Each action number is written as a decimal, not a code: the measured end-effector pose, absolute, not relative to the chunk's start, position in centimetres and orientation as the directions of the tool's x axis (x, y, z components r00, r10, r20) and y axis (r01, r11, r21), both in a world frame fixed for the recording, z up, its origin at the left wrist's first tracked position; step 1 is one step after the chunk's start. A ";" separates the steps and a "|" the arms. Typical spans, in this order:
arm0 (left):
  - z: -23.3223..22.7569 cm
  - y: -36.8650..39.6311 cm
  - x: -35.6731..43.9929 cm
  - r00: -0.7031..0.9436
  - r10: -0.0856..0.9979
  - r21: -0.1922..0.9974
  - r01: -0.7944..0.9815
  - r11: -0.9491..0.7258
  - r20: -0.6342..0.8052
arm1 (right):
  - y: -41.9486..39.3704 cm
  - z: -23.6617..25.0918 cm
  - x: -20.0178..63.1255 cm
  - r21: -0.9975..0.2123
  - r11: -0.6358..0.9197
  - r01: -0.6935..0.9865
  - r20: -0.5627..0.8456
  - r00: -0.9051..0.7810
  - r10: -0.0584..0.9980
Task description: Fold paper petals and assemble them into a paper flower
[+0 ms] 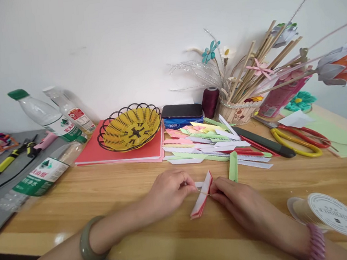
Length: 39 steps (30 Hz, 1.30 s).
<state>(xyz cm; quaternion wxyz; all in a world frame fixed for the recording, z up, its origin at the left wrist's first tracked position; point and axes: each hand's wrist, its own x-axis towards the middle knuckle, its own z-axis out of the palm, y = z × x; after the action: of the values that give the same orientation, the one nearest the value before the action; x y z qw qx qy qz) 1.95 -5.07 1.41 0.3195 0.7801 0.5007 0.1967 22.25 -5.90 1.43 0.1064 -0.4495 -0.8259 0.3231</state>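
Observation:
A folded stack of white and red paper (202,198) stands slanted above the tabletop, between my two hands. Across its middle runs a thin pale cord (203,192). My left hand (171,190) pinches the cord's left end between thumb and forefinger. On the other side, my right hand (236,195) has its fingers pressed together at the cord's right end, close beside the paper; whether they also touch the paper I cannot tell. A light green folded strip (233,167) lies just behind my right hand. The spool of pale cord (335,214) rests on its side near my right wrist.
Behind my hands lies a pile of folded paper strips (205,141). A yellow basket (132,128) sits on red paper (86,148). Plastic bottles (45,175) are at the left. A dark-handled cutter (263,141), scissors (297,140) and a pot of craft flowers (237,111) occupy the right.

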 end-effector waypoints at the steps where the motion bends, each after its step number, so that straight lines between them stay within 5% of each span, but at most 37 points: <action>1: 1.3 -5.2 1.8 0.448 0.894 0.665 0.665 -0.340 0.009 | -6.0 1.4 22.2 -0.631 0.394 0.668 -0.109 -0.579 0.808; 6: 0.6 -5.7 1.7 0.541 0.835 0.508 0.692 -0.513 0.105 | -6.3 1.6 22.1 -0.633 0.468 0.616 -0.045 -0.633 0.773; 14: -0.2 -6.1 2.1 0.546 0.819 0.456 0.692 -0.560 0.177 | -6.7 2.3 22.4 -0.632 0.483 0.605 -0.070 -0.666 0.742; 20: 1.1 -6.0 2.6 0.467 0.884 0.548 0.740 -0.390 -0.002 | -6.8 1.5 22.5 -0.575 0.515 0.636 -0.021 -0.641 0.768; 27: 2.9 -6.3 4.5 0.423 0.895 0.487 0.818 -0.308 -0.144 | -8.0 4.3 24.2 -0.485 0.538 0.689 0.071 -0.582 0.810; 30: 2.9 -6.2 5.0 0.384 0.909 0.558 0.796 -0.236 -0.163 | -7.0 6.1 28.0 -0.357 0.558 0.749 0.297 -0.476 0.828; 32: 2.7 -6.0 5.1 0.357 0.915 0.668 0.730 -0.148 -0.188 | -5.1 6.9 31.5 -0.268 0.439 0.858 0.401 -0.315 0.860; 35: 2.7 -5.2 5.4 0.386 0.900 0.871 0.491 -0.014 -0.203 | -1.5 7.0 36.8 -0.097 0.132 0.987 0.275 -0.101 0.956; 39: 3.2 -3.8 6.3 0.448 0.868 0.963 0.246 0.111 -0.215 | 2.5 5.8 41.2 -0.034 0.044 0.998 0.225 -0.035 0.974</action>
<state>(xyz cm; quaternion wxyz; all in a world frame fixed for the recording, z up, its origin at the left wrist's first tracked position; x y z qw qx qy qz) 6.33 -3.83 3.16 0.5906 0.6125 0.4548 0.2632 41.17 2.55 5.81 0.0937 -0.6883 -0.7163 -0.0661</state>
